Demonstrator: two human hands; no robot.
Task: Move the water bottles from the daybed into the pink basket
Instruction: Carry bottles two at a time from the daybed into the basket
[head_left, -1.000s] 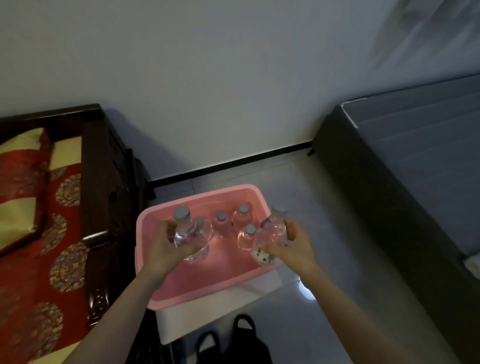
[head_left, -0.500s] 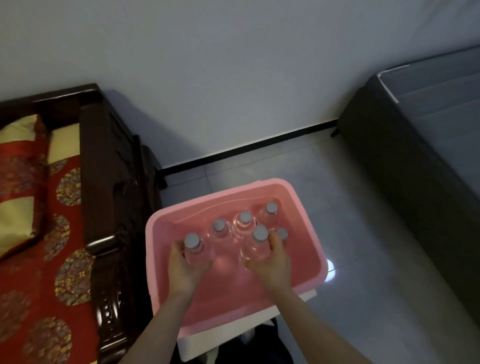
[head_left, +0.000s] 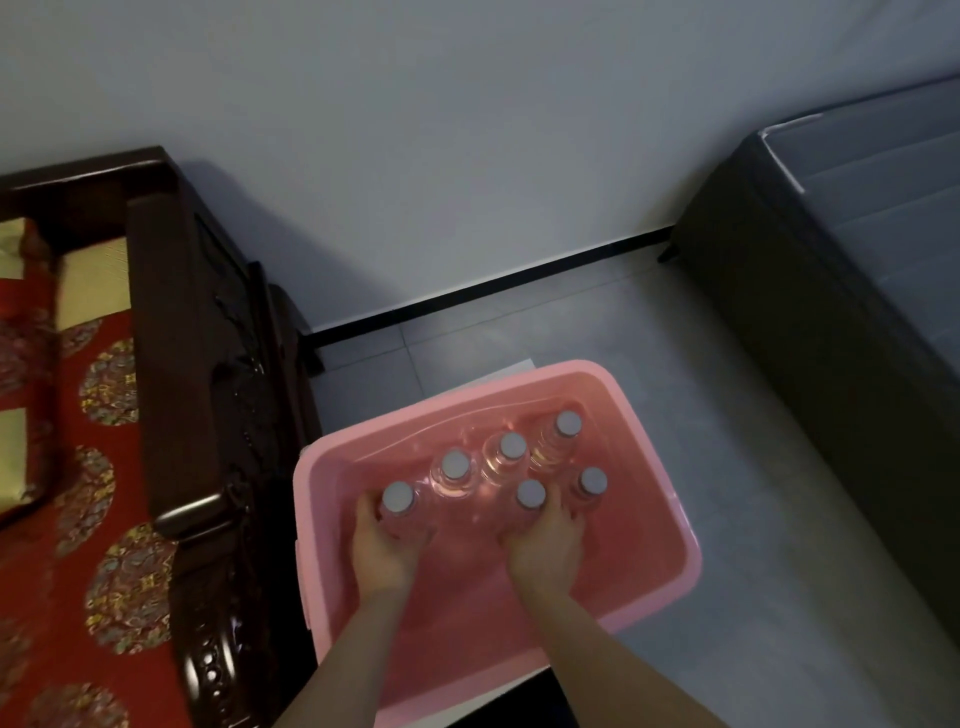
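Six water bottles (head_left: 512, 447) are stood upright in the pink basket (head_left: 644, 551), closer to its far edge than its near edge. The left bottle (head_left: 398, 500), near the basket's left edge, is gripped by the left hand (head_left: 387, 551), which is curled round it, and the middle bottle (head_left: 531, 494) is gripped the same way by the right hand (head_left: 545, 543). The daybed (head_left: 171, 338) is seen just beside the basket's left edge.
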